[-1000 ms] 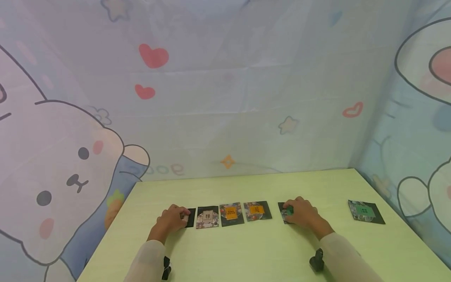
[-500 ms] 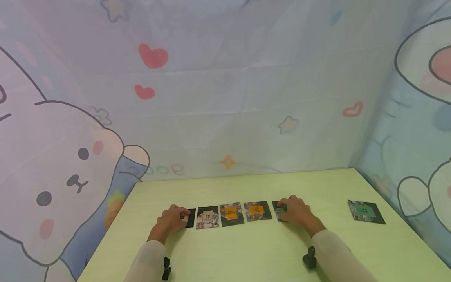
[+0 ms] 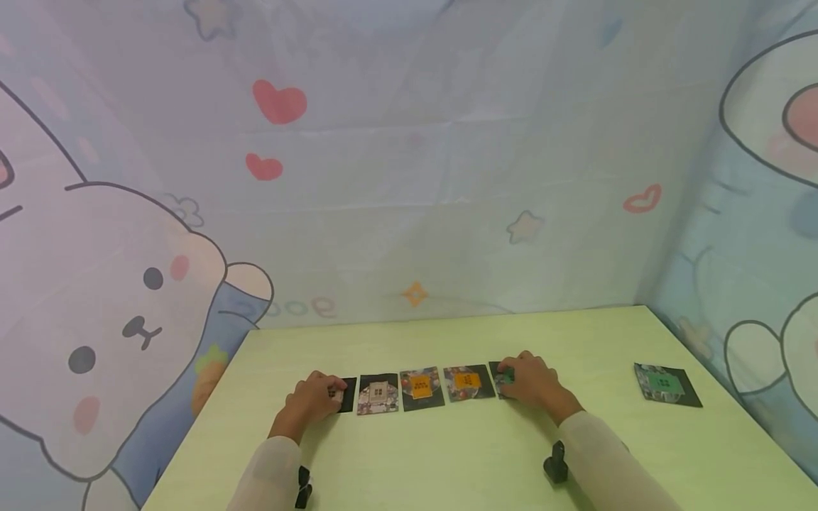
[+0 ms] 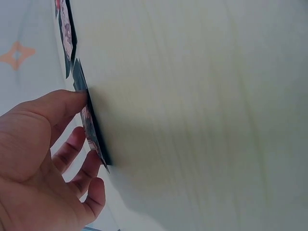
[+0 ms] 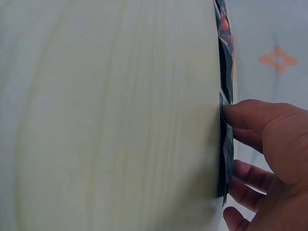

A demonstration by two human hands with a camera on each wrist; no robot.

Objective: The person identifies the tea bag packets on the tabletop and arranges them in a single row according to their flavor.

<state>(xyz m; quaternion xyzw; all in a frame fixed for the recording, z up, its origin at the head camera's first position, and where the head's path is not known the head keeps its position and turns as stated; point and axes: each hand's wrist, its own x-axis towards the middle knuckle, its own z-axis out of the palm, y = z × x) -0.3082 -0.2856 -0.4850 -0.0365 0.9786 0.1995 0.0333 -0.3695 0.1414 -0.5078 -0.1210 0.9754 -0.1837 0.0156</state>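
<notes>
Flat printed packets lie in a row on the table. At the row's left end my left hand (image 3: 313, 397) holds a dark packet with a pale label (image 3: 348, 394), its thumb on the near edge in the left wrist view. My right hand (image 3: 533, 383) holds a green-labelled packet (image 3: 503, 380) at the right end, partly covering it; in the right wrist view the thumb touches that packet's near edge (image 5: 224, 154). Between the hands are a pale-labelled packet (image 3: 378, 394) and two orange-labelled packets, one upright (image 3: 422, 387) and one turned sideways (image 3: 469, 382).
Another green-labelled packet (image 3: 667, 385) lies apart at the table's right side. The pale yellow-green table (image 3: 409, 454) ends at a printed cloth backdrop (image 3: 409, 177), which also hangs at both sides. A small dark device is at each wrist.
My right hand has slid the green-labelled packet leftward, up close beside the sideways orange-labelled one. My left hand and the other packets have stayed in place.
</notes>
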